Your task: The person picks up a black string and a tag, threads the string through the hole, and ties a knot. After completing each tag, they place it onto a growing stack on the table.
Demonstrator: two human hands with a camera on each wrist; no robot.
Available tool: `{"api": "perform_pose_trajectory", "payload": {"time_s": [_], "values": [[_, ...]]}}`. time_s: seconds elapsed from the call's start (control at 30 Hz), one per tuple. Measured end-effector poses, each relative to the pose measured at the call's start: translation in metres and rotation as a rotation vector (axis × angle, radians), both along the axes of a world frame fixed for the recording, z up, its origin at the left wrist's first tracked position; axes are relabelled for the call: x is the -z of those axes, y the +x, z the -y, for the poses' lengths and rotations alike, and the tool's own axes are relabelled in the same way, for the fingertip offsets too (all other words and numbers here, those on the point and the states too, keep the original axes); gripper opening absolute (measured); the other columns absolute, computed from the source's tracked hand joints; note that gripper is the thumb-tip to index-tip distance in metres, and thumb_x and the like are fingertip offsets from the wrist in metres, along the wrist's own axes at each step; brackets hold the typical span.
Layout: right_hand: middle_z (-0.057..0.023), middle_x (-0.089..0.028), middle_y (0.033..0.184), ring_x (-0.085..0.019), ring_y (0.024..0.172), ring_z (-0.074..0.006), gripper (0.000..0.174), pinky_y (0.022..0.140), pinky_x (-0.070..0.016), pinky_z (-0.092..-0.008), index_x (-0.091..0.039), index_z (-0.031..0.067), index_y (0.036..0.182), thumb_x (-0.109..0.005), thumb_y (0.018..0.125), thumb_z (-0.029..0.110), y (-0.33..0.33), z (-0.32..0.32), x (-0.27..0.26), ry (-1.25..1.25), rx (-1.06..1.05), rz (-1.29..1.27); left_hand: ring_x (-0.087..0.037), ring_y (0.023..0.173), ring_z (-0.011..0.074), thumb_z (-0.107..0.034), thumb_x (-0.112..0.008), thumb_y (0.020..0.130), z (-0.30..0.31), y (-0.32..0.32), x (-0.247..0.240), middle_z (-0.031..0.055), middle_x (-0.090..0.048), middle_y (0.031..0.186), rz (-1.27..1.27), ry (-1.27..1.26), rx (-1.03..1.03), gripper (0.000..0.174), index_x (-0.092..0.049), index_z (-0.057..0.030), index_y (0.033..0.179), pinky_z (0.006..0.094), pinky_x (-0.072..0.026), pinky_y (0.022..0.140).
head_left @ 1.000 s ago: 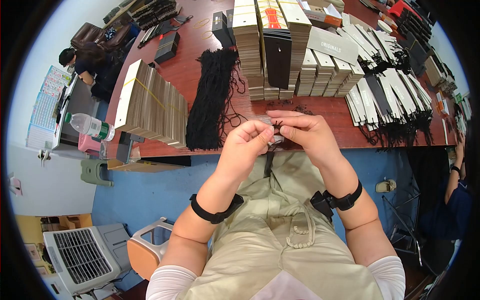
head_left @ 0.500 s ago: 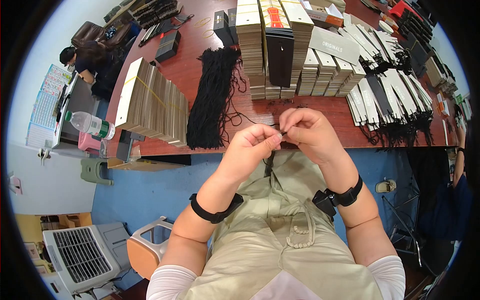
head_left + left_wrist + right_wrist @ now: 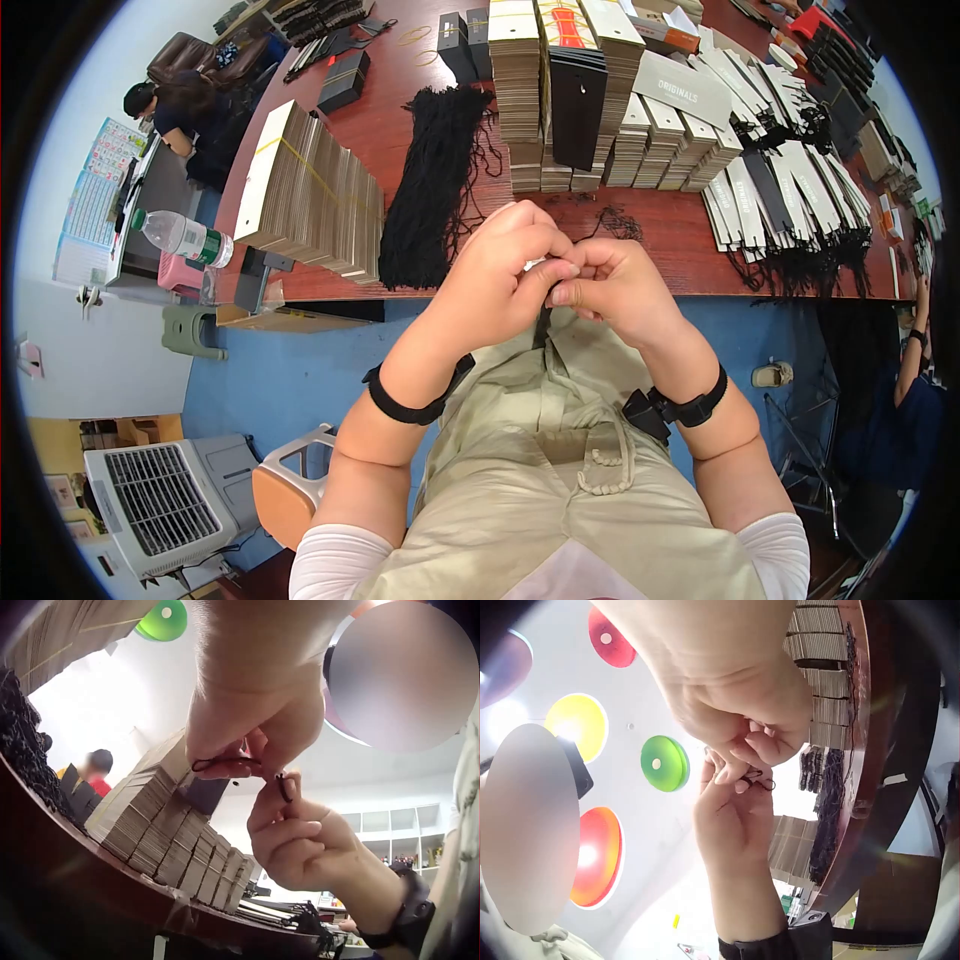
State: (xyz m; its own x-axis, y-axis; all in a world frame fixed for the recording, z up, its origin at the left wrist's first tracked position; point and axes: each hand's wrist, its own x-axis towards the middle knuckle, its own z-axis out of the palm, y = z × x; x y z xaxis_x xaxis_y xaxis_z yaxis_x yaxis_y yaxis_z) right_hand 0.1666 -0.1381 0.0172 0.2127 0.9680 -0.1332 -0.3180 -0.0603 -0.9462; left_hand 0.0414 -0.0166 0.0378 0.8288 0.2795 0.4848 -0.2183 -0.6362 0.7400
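Note:
Both hands meet just off the near edge of the table. My left hand (image 3: 505, 275) pinches a thin black cord (image 3: 284, 789) between thumb and fingertips, its other fingers bent over the top. Opposite it, the right hand (image 3: 625, 285) pinches the same cord, its thumb tip right at the left thumb. Small black loops of the cord stick out by the fingers in both wrist views; its middle is hidden between the fingertips. A thick bundle of black cords (image 3: 435, 190) lies on the table beyond the left hand, and a few loose black strands (image 3: 615, 222) lie beyond the right.
A banded stack of cards (image 3: 300, 200) stands at the left of the table (image 3: 660, 240). Tall card stacks (image 3: 515, 100) rise behind the hands, with a black tag (image 3: 577, 110) against them. White tags with black cords (image 3: 795, 190) are piled at the right. A bottle (image 3: 185, 238) is at far left.
My left hand has risen and turned, its fingers now arched over. The right hand has come down slightly to meet it. The cord stays between them, and the head view has shifted a little.

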Motion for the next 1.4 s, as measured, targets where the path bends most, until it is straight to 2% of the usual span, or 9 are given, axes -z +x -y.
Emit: {"api": "perform_pose_trajectory", "payload": {"time_s": [0.17, 0.33, 0.63, 0.83, 0.93, 1.13, 1.23, 1.33, 1.4], "values": [[0.0003, -0.06, 0.066, -0.047, 0.054, -0.0027, 0.007, 0.046, -0.034, -0.0185, -0.062, 0.0022, 0.076, -0.068, 0.075, 0.0, 0.003, 0.0, 0.005, 0.05, 0.16, -0.002, -0.055, 0.081, 0.0243, -0.007, -0.066, 0.076, 0.008, 0.003, -0.001, 0.0101, -0.057, 0.086, 0.067, 0.024, -0.355, 0.012, -0.063, -0.0023, 0.087, 0.0318, -0.0452, 0.07], [0.0024, -0.057, 0.063, -0.047, 0.054, -0.003, 0.008, 0.046, -0.0347, -0.0185, -0.062, 0.0034, 0.074, -0.07, 0.074, 0.0, 0.006, -0.002, 0.009, 0.079, 0.246, 0.049, -0.056, 0.071, 0.0102, -0.009, -0.064, 0.082, 0.017, -0.006, 0.028, 0.0044, -0.058, 0.085, -0.017, -0.576, -0.154, 0.011, -0.063, -0.0014, 0.09, 0.0226, -0.0462, 0.062], [0.0016, -0.058, 0.067, -0.046, 0.053, -0.0031, 0.01, 0.045, -0.0339, -0.0177, -0.06, 0.0038, 0.08, -0.07, 0.077, 0.004, -0.003, -0.004, 0.014, 0.117, 0.263, 0.006, -0.056, 0.068, 0.0134, -0.008, -0.06, 0.084, 0.026, -0.003, 0.032, 0.0068, -0.057, 0.078, 0.045, -0.279, -0.313, 0.008, -0.059, -0.0003, 0.082, 0.0235, -0.046, 0.057], [-0.0025, -0.059, 0.071, -0.048, 0.053, -0.006, 0.009, 0.043, -0.034, -0.0185, -0.056, 0.0043, 0.083, -0.064, 0.081, 0.005, -0.003, -0.003, 0.013, 0.156, 0.173, -0.322, -0.056, 0.067, 0.015, -0.008, -0.058, 0.085, 0.025, -0.004, 0.033, 0.0081, -0.056, 0.078, 0.005, -0.387, -0.262, 0.01, -0.056, 0.0009, 0.083, 0.0249, -0.0458, 0.058], [-0.003, -0.058, 0.07, -0.049, 0.052, -0.0071, 0.009, 0.042, -0.0341, -0.0186, -0.055, 0.0043, 0.081, -0.064, 0.081, 0.006, 0.003, -0.002, 0.013, 0.111, 0.085, -0.417, -0.054, 0.073, 0.0075, -0.004, -0.055, 0.088, 0.023, -0.006, 0.034, 0.0043, -0.053, 0.083, -0.05, -0.47, -0.247, 0.005, -0.055, 0.0008, 0.086, 0.0208, -0.0447, 0.065], [-0.0024, -0.056, 0.067, -0.051, 0.054, -0.0085, 0.01, 0.044, -0.0356, -0.0195, -0.055, 0.0043, 0.077, -0.065, 0.08, 0.005, 0.01, -0.003, 0.005, -0.044, 0.057, -0.424, -0.054, 0.075, 0.0127, -0.002, -0.055, 0.086, 0.016, -0.007, 0.021, 0.0064, -0.054, 0.082, 0.124, 0.527, -0.327, 0.002, -0.054, -0.0015, 0.084, 0.0233, -0.0447, 0.066], [-0.0025, -0.056, 0.066, -0.051, 0.054, -0.0088, 0.011, 0.047, -0.0376, -0.0202, -0.056, 0.0046, 0.076, -0.067, 0.078, 0.004, 0.01, -0.004, 0.008, -0.026, 0.085, -0.43, -0.054, 0.077, 0.0146, -0.001, -0.055, 0.085, 0.013, -0.009, 0.023, 0.0078, -0.054, 0.086, 0.165, 0.5, -0.291, 0.004, -0.054, 0.0002, 0.089, 0.0246, -0.0451, 0.067], [-0.0033, -0.059, 0.068, -0.051, 0.055, -0.009, 0.012, 0.049, -0.0389, -0.0206, -0.056, 0.0047, 0.076, -0.067, 0.076, 0.001, 0.01, -0.003, 0.008, 0.038, 0.121, -0.397, -0.055, 0.077, 0.0244, 0.001, -0.056, 0.081, 0.021, -0.011, 0.025, 0.0112, -0.057, 0.089, 0.107, 0.029, -0.312, 0.014, -0.056, 0.0013, 0.094, 0.0317, -0.0445, 0.069], [-0.004, -0.06, 0.07, -0.051, 0.055, -0.0085, 0.011, 0.05, -0.0394, -0.0203, -0.057, 0.0046, 0.076, -0.067, 0.077, 0.001, 0.011, -0.004, 0.009, 0.063, 0.128, -0.333, -0.056, 0.074, 0.018, 0.001, -0.057, 0.081, 0.017, -0.014, 0.03, 0.0102, -0.059, 0.091, 0.006, -0.199, -0.234, 0.015, -0.059, 0.0013, 0.096, 0.0269, -0.0455, 0.065]]}}
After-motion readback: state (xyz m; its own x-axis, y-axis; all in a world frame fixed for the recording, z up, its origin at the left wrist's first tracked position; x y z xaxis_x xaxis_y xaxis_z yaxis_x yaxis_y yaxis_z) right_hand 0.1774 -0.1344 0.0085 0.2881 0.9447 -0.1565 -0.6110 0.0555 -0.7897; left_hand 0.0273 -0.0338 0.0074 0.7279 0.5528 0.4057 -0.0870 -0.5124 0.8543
